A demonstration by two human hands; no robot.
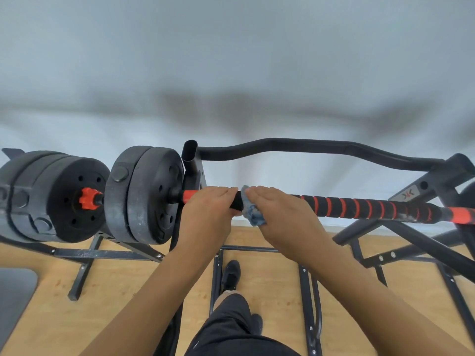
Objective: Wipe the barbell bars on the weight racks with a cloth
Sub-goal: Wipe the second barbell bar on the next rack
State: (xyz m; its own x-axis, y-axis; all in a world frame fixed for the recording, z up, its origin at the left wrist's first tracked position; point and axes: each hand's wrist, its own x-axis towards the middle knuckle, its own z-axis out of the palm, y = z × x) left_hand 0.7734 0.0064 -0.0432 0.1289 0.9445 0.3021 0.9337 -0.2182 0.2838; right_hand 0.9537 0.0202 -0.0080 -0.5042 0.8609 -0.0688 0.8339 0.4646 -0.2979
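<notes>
Black weight plates (pixel 59 196) sit at far left on a low frame, with an orange-red collar (pixel 88 199) on their stub end. Just to the right we log a second pair of plates (pixel 146 194), loaded on the barbell bar (pixel 359 208). The bar lies roughly level across the rack (pixel 424 186). It is orange near the ends, and right of centre it has a black foam grip with orange spiral bands.

Left hand (pixel 205 211): palm down, forearm rising from lower centre. The fingers are curled over the top of the bar, just right of the orange section beside the plates, and clamped on it. We cannot see the thumb.

Cloth (pixel 253 213): blue and bunched. It sits on the bar between the two hands, with a fold hanging below the bar.

Right hand (pixel 280 214): palm down, forearm entering from lower right. The fingers lie over the top of the bar and curl round the cloth, holding it against the bar. Its fingertips lie just beside those of the left hand.

Behind the hands a black curved bar (pixel 308 147) spans the rack's upper posts. Below we note a light wooden floor (pixel 115 291). One black shoe (pixel 231 274) stands between the rack's base rails.
</notes>
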